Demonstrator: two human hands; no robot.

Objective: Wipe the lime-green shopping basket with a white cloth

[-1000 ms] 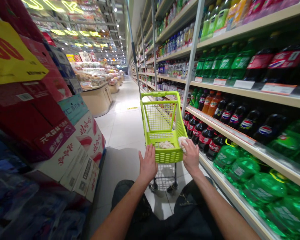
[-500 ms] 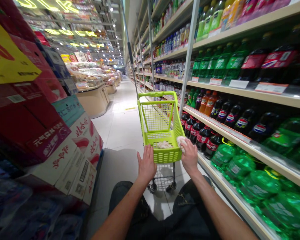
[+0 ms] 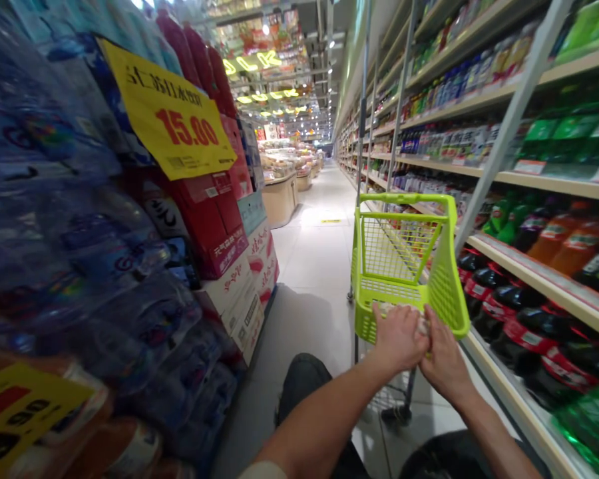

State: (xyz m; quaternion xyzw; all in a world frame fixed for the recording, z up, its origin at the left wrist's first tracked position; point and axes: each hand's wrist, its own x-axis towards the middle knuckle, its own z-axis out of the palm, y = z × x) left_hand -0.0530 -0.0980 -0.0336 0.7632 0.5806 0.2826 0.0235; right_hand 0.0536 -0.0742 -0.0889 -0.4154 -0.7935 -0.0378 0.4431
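A small lime-green shopping cart with a tall thin pole stands in front of my knees. At its near rim, my left hand is closed, fingers bent over a crumpled whitish cloth. My right hand presses up against it from the right, its fingers on the same cloth. The two hands touch each other. Most of the cloth is hidden under my fingers, and a pale bit shows inside the basket beyond my left knuckles. Whether this is one piece or two, I cannot tell.
Shelves of dark cola bottles and other drinks line the right side, close to the cart. Stacked cartons and shrink-wrapped bottles rise on the left beneath a yellow price sign. A tiled aisle runs ahead.
My left hand has moved right along the cart's rim to meet my right hand at the cloth. The view has swung left, so the cart and shelves sit further right.
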